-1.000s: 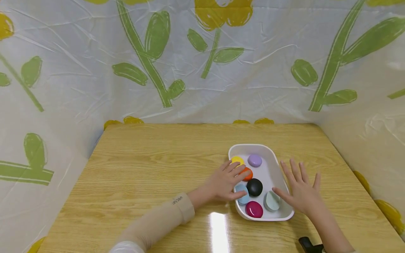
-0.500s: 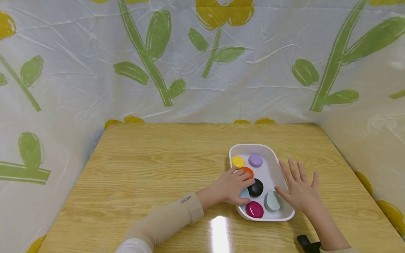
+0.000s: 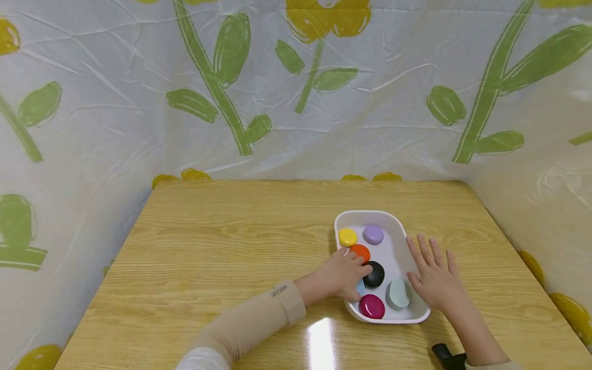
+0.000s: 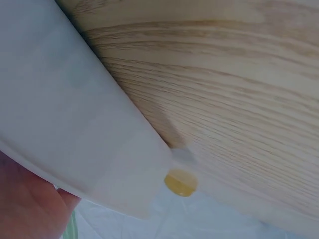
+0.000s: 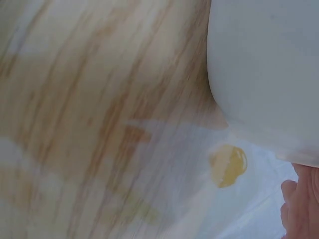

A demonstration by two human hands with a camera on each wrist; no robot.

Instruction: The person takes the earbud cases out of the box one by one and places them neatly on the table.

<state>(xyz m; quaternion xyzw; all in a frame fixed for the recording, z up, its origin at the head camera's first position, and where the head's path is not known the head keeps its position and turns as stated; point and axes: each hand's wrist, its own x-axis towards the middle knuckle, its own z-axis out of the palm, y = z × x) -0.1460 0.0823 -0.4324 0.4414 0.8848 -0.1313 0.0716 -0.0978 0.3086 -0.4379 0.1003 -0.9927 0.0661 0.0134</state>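
Observation:
My left hand (image 3: 339,275) reaches over the left rim of a white tray (image 3: 393,218). Its fingers and thumb curl round a light blue rounded disc (image 3: 360,287), mostly hidden beneath the palm. Fingertips lie close to an orange disc (image 3: 362,253) and a black disc (image 3: 375,275). A crimson disc (image 3: 372,307) sits just below the thumb. Spread and straight, my right hand (image 3: 437,280) is at the tray's right rim, beside a pale grey-green disc (image 3: 399,294). In the left wrist view, part of the hand (image 4: 30,204) shows behind the tray wall (image 4: 84,114).
Yellow (image 3: 348,237) and lilac (image 3: 373,234) discs lie at the tray's far end. A black object (image 3: 446,355) is near the right forearm. The wooden table (image 3: 231,226) is surrounded by a flower-printed plastic sheet (image 3: 370,113).
My left hand has moved down and right, off the yellow disc and over the light blue one, its fingers bending. My right hand shifted slightly, its fingers drawing a little closer together.

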